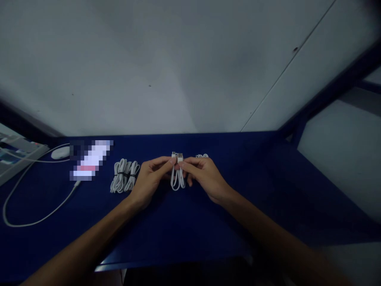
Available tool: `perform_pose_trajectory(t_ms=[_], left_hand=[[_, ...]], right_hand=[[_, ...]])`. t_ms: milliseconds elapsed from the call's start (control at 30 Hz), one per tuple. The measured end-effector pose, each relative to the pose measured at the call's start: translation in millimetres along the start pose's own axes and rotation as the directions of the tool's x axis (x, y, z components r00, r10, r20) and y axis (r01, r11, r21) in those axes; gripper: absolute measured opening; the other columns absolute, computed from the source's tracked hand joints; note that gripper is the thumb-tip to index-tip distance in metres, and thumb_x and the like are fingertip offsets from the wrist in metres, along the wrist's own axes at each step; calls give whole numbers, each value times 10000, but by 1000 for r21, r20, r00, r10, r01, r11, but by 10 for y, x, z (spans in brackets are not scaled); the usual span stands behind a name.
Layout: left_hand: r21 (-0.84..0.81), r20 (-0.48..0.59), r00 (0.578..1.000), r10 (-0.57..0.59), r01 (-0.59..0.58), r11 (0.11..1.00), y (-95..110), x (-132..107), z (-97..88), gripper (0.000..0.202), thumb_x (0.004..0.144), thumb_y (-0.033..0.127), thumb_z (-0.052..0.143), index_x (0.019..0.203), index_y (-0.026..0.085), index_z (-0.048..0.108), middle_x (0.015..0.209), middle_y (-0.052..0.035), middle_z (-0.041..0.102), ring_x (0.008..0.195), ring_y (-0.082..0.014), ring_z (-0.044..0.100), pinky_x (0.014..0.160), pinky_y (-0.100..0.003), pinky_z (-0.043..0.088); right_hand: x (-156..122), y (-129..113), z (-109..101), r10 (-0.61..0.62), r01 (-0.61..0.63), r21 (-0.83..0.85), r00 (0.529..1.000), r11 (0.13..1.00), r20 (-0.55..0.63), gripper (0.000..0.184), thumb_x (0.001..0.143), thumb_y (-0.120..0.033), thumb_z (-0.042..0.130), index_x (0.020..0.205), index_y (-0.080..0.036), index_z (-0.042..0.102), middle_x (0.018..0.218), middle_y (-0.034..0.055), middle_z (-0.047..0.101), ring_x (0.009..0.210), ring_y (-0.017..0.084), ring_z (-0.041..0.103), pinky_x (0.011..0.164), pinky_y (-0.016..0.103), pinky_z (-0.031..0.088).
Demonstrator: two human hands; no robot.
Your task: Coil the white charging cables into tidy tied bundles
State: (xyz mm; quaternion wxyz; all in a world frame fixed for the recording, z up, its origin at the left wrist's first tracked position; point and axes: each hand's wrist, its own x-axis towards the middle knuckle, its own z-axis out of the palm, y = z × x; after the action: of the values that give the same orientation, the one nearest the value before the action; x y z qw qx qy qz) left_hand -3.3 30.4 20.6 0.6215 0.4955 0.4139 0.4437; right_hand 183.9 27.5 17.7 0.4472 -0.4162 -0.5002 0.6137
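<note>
Bare forearms [95, 234] extend over a blue table [184, 242], left hand [147, 178] and right hand [208, 176] pinching a folded white cable [182, 182], likely light and bendy, best held by its stiffer plugs [180, 157].

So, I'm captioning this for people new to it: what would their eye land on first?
Probably the bright, pixelated screen on the left of the blue table, with a white cord running up to it. Next, the folded white cable near the centre, held between the left hand and right hand. White cable bundles with black ties lie just beyond the left wrist.
</note>
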Motion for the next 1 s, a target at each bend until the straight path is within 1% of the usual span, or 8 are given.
perform_pose_trajectory(t_ms=[100,233,300,500,600,733,867,1000], left_hand=[[-30,-51,998,25,-26,999,-42,-1,14,313,958,434,793,1170,212,855,1133,-111,826,909,-249,780,839,-377,631],[-52,-144,984,103,-112,992,-60,7,15,258,943,396,818,1123,217,861,1248,-110,803,1028,-266,776,896,-392,635],[-52,-162,979,128,-138,989,-48,13,7,235,940,379,824,1104,214,861,1253,-112,802,1069,-274,771,908,-395,632],[-89,-90,992,91,-99,991,-31,30,-25,231,931,355,834,1114,216,855,1207,-113,813,1084,-273,765,983,-429,604],[-91,-76,994,84,-91,992,-36,38,-33,208,919,341,846,1073,200,847,1188,-110,811,1048,-263,765,948,-414,613],[-80,-71,994,79,-84,993,-21,27,-27,190,920,343,842,1034,192,829,1181,-100,801,1021,-244,753,885,-377,618],[-125,-26,998,63,-66,990,-6,12,-14,164,937,319,827,1045,196,818,1157,-81,800,1024,-208,737,948,-360,596],[-180,6,1000,25,-23,983,-19,17,-2,182,923,312,843,1054,188,822,1137,-91,806,1028,-217,748,974,-373,584]], right_hand=[[0,14,16,-33,34,14,999,999,-24,165,942,-354,776,949,-223,874,781,34,718,606,126,614,533,269,493],[-5,4,30,-71,73,24,996,997,-61,181,934,-377,780,947,-225,878,847,56,731,673,149,635,520,266,503],[-9,-14,37,-79,80,16,994,997,-82,188,930,-388,782,936,-228,880,839,53,716,674,150,624,511,264,502],[-15,-34,55,-113,112,-10,990,994,-86,197,932,-390,771,924,-224,877,876,59,724,649,134,607,504,265,501],[-20,-34,59,-119,117,-32,989,993,-87,209,932,-401,770,905,-220,871,894,61,727,634,126,603,492,262,494],[-22,-18,54,-130,126,-57,989,990,-75,214,940,-406,767,894,-219,861,855,44,699,610,120,601,489,261,492],[-2,46,43,-170,167,-60,984,984,-56,194,942,-411,778,929,-230,849,923,47,687,658,136,632,492,267,502],[9,84,45,-167,164,-66,985,984,-38,239,938,-472,789,979,-243,841,952,50,680,675,146,635,492,281,505]])
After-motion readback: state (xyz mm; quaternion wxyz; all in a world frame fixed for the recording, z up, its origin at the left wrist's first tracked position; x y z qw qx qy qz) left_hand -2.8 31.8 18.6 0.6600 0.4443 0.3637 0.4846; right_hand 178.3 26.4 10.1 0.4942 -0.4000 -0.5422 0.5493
